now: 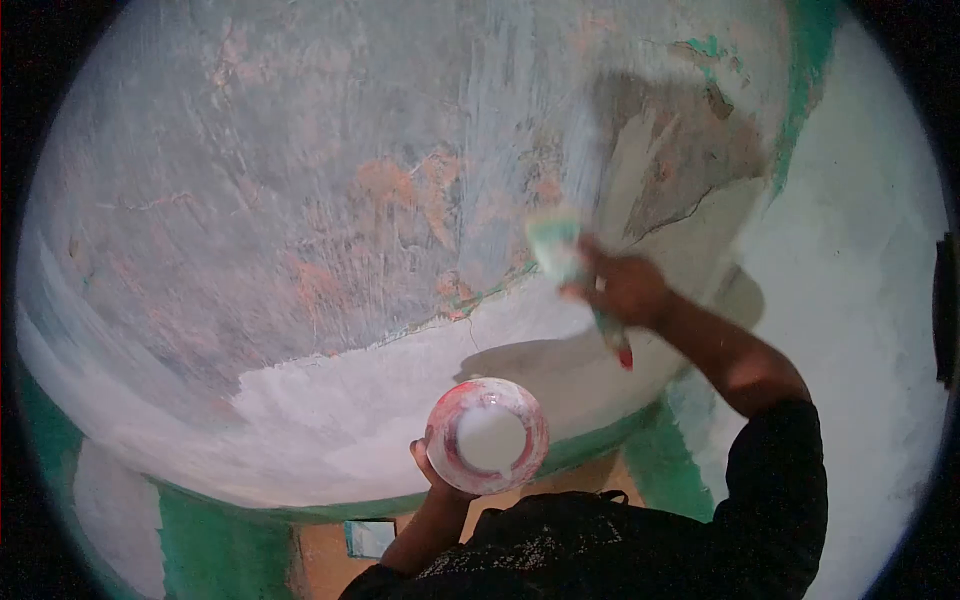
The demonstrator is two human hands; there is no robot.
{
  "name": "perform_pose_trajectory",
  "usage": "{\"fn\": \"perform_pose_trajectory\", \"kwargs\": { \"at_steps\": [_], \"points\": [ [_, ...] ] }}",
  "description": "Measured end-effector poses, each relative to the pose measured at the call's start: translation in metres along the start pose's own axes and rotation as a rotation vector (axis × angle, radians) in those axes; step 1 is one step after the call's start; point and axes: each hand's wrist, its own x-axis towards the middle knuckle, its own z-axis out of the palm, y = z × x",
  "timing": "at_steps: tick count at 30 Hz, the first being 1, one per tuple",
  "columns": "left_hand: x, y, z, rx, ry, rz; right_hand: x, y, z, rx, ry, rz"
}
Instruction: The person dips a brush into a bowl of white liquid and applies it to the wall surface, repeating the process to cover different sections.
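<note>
My right hand [630, 288] is closed round a paintbrush [560, 250], blurred by motion, its pale bristles up against the wall and its red handle end pointing down. In front of my body, my left hand [437, 468] grips the rim of a round bowl [441, 425] from the left and below. White paint [490, 439] lies in the bowl, and its rim is smeared red and white. Ahead, the worn wall [330, 200] is grey with orange patches. A fresh white band [350, 420] covers its lower part, with a crack at the upper edge.
On the brown floor by my left forearm lies a small box-like thing [370, 538] with a pale top. Green painted strips [220, 545] run along the wall's foot. To the right stands a pale wall [850, 260] with a dark object [944, 310] at its edge.
</note>
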Motion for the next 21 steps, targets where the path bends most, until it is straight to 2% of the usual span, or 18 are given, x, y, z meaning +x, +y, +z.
{"fn": "perform_pose_trajectory", "kwargs": {
  "at_steps": [1, 2, 5, 8, 11, 12, 13, 16, 18, 19, 20, 21],
  "points": [
    [-0.004, 0.005, -0.001, -0.041, 0.004, -0.006, -0.008, -0.018, 0.007, 0.133, -0.168, 0.096],
    [-0.01, 0.005, 0.0, -0.089, 0.015, -0.015, -0.026, -0.013, 0.033, -0.02, -0.117, -0.273],
    [-0.02, 0.008, 0.015, -0.142, 0.054, -0.05, -0.02, -0.012, 0.008, 0.182, -0.388, -0.331],
    [-0.019, 0.006, 0.014, -0.105, 0.016, -0.053, 0.006, 0.024, -0.022, 0.432, -0.096, -0.36],
    [-0.015, 0.011, 0.016, -0.009, -0.023, -0.051, 0.044, 0.047, -0.085, 0.288, 0.346, -0.425],
    [-0.014, 0.01, 0.014, -0.03, -0.035, -0.049, 0.053, 0.053, -0.103, 0.162, 0.515, -0.377],
    [-0.014, 0.009, 0.01, -0.052, -0.042, -0.046, 0.06, 0.058, -0.112, 0.037, 0.678, -0.327],
    [-0.018, 0.007, 0.005, -0.075, 0.015, -0.036, 0.072, 0.068, -0.099, -0.117, 0.99, -0.382],
    [-0.019, 0.007, 0.001, -0.069, 0.048, -0.028, 0.04, 0.041, -0.056, -0.182, 0.646, -0.152],
    [-0.02, 0.008, -0.001, -0.066, 0.054, -0.024, 0.032, 0.03, -0.029, -0.33, 0.607, -0.196],
    [-0.02, 0.007, -0.002, -0.067, 0.058, -0.016, 0.016, 0.018, -0.002, -0.339, 0.49, -0.207],
    [-0.021, 0.007, -0.003, -0.073, 0.045, -0.017, -0.001, 0.003, 0.017, -0.244, 0.286, -0.241]
  ]
}}
